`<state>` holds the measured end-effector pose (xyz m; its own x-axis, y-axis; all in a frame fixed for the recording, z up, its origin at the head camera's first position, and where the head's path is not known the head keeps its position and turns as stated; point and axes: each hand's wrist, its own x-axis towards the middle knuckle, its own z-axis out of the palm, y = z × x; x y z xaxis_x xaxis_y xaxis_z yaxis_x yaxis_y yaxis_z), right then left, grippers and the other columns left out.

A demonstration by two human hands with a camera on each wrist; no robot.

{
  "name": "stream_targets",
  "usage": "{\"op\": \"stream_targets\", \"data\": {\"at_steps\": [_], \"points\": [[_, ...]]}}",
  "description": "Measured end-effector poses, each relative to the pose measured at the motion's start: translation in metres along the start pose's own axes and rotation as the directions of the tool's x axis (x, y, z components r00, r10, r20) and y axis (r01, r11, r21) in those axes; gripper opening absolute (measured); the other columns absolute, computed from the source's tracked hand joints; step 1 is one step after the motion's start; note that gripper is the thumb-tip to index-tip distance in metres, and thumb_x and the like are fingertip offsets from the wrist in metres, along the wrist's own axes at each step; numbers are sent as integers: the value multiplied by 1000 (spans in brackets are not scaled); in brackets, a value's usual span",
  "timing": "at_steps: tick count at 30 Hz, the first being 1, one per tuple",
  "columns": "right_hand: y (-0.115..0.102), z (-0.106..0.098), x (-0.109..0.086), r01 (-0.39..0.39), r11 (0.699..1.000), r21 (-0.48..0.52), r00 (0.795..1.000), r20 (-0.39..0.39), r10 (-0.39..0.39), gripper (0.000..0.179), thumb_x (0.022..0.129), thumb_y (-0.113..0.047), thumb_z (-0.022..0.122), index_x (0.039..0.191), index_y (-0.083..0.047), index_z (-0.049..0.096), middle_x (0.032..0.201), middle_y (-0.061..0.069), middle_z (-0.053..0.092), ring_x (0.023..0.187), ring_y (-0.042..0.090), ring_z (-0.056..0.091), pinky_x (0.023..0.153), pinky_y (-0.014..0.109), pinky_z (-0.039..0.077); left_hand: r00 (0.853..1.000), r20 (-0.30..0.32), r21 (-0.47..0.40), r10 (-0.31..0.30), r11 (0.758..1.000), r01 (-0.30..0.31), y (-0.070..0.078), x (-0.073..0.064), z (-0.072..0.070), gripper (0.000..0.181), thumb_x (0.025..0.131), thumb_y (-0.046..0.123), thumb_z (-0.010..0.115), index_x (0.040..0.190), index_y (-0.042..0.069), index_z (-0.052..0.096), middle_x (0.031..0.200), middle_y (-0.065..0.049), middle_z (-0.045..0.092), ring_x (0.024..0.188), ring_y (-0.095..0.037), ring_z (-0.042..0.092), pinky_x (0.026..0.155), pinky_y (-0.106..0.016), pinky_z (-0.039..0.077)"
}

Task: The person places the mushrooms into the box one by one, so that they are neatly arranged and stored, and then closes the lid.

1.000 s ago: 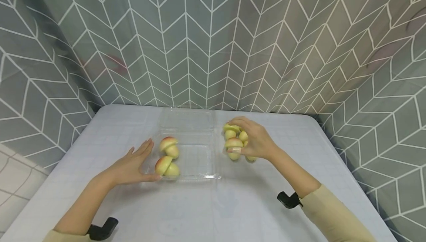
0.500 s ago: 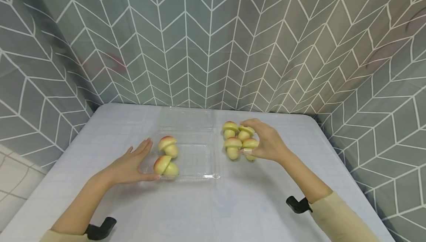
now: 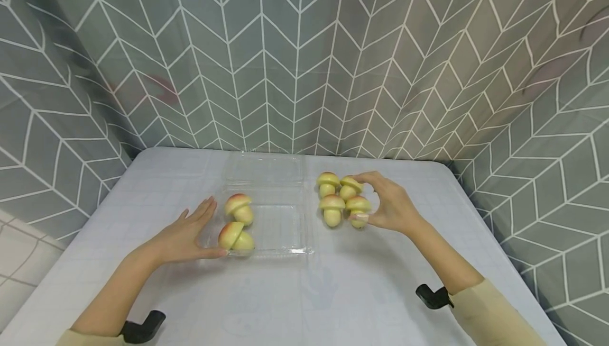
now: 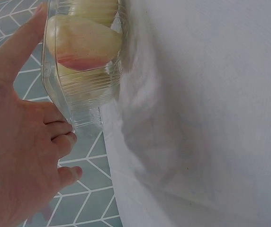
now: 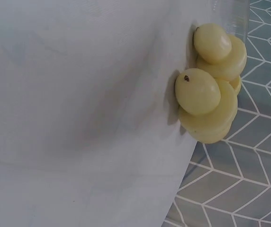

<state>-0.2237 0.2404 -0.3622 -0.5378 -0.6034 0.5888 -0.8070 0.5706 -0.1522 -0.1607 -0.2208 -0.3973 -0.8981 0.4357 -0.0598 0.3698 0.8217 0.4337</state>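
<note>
Two mushroom-shaped pieces, the back one and the front one, lie tilted along the left side of a clear plastic clamshell box. They have red-yellow caps and pale stems. My left hand is spread at the box's left side, thumb by its front corner; the left wrist view shows the hand beside the ribbed wall. Right of the box, more mushroom-shaped pieces stand in two pairs. My right hand arches around the right-hand pair, index at the back cap, thumb overlapping the front stem.
The box's hinged lid lies folded back toward the far edge of the white-covered table. Grey chevron-patterned curtains hang behind and at both sides. In the right wrist view, only several pale mushroom-shaped pieces show, without the hand.
My right hand has drawn back to the right from the mushroom-shaped pieces, uncovering the right-hand pair. My left hand has stayed beside the box.
</note>
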Motion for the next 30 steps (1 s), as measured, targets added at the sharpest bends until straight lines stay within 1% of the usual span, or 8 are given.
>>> {"op": "stream_targets", "data": {"at_steps": [5,13,22,30], "points": [[1,-1,-5,-18,1000,-4,1000,0,18,84,58,-35,92,127,-7,52,120,5,61,100,18,61,69,35,54,1000,0,-5,0,1000,0,1,0,-1,120,73,63,71,147,-13,17,155,-29,12,142,-43,14,110,-65,8],[4,0,-10,-65,998,-24,998,2,65,83,59,-42,90,126,-9,54,118,3,61,97,17,62,68,34,53,1000,-6,-5,9,1000,-9,2,-1,-2,119,73,62,72,147,-13,16,155,-30,13,142,-43,14,109,-66,10],[4,1,-17,-92,995,-27,996,1,92,84,57,-40,91,126,-9,54,116,4,62,96,18,62,68,33,53,1000,0,-6,3,1000,-3,2,0,-1,120,73,63,71,148,-13,16,155,-29,12,142,-43,14,110,-66,9],[5,1,-20,-93,995,-29,996,-1,93,82,58,-37,90,125,-8,54,115,5,61,96,19,61,67,35,53,1000,2,1,4,1000,-4,1,0,-1,120,74,64,71,148,-13,16,155,-29,12,143,-43,14,110,-66,9]]}}
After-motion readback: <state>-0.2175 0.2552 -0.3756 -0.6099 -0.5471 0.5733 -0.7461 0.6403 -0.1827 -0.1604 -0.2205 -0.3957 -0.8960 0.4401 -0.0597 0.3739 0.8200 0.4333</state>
